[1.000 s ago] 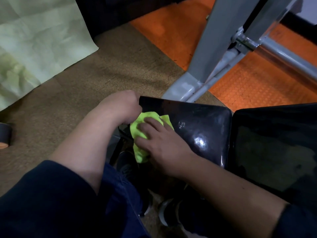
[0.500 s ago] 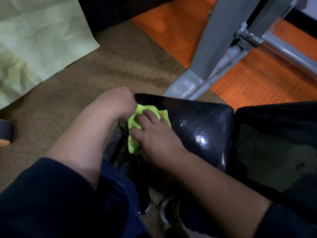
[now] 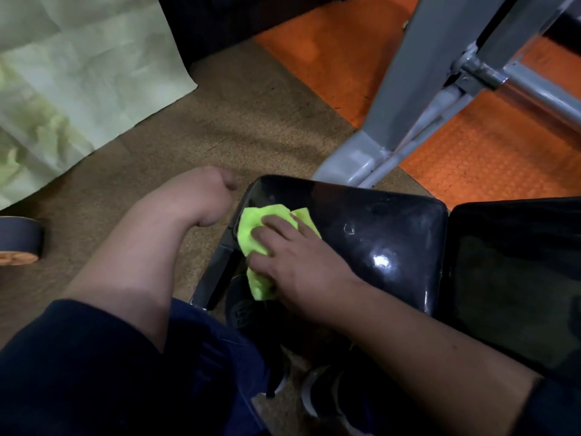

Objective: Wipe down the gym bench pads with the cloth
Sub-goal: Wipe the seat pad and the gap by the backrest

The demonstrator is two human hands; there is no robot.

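A glossy black seat pad (image 3: 377, 234) lies in the middle of the head view, and a larger black bench pad (image 3: 515, 272) adjoins it on the right. A bright green cloth (image 3: 251, 228) is bunched on the seat pad's left end and hangs over its near corner. My right hand (image 3: 298, 269) presses down on the cloth with the fingers spread over it. Left of the pad, my left hand (image 3: 204, 196) hovers with the wrist bent and the fingers curled under, apart from both pad and cloth.
A grey metal frame leg (image 3: 408, 105) rises behind the pad from an orange rubber floor mat (image 3: 487, 158). A pale green paper sheet (image 3: 78, 73) covers the brown floor at top left. A tape roll (image 3: 19, 240) sits at the left edge. My dark shoes (image 3: 245, 309) are below the pad.
My left hand has drawn back to the left, off the pad's corner and the cloth. My right hand with the cloth has shifted slightly toward the pad's left end.
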